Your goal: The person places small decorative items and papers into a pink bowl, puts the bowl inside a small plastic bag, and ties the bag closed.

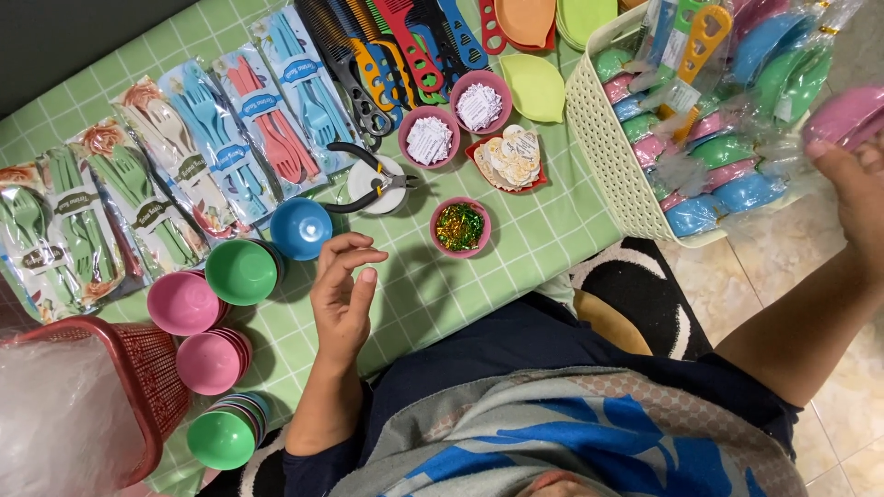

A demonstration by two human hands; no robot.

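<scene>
At the far left a red basket [138, 387] holds clear plastic, and above it flat packets of plastic forks and spoons [175, 156] lie side by side on the green checked cloth [516, 239]. Next come stacks of small bowls: pink ones [184, 302], green ones [241, 271] and a blue one [300, 227] turned upside down. The left hand [345, 294] hovers just beside these stacks, empty, with the fingers loosely curled and a little apart; it touches nothing. Near it stand black pliers [373, 179] on a white roll, a small pink bowl of shiny twist ties [459, 226], two pink bowls of white paper tags [456, 120], and coloured combs [396, 46] above. Further right a pale basket [603, 138] is full of wrapped bowl packets [718, 156] and sits partly over the table edge. At the right edge the right hand [852, 179] reaches toward a pink packet [843, 115]; it seems to touch it, but I cannot tell if the fingers really hold it. I think the danger is here: the packets are piled loosely, so a pull on one can drag others out, and the basket can tip to the floor. Also the left arm can knock the tall bowl stacks.
</scene>
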